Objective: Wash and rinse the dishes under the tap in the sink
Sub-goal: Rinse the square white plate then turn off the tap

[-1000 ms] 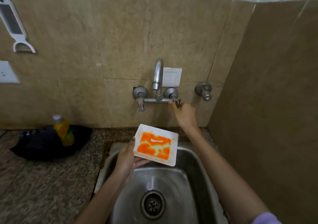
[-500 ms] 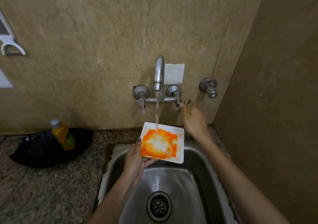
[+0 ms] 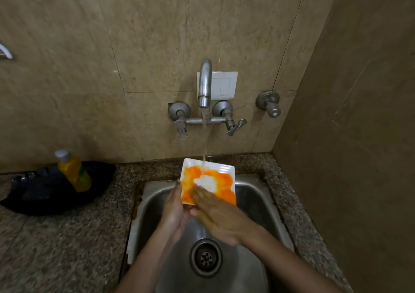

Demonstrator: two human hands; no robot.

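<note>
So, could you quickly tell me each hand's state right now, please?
Left hand: grips the white plate by its edge.
Right hand: open, fingers flat on the plate.

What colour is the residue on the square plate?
Orange, on a white plate; head view.

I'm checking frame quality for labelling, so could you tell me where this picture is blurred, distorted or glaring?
Head view: the right hand is motion-blurred on the plate, the left hand holding it sharper; the wide lens bows the tile seams; soft sheen on tap and sink, no harsh glare.
</note>
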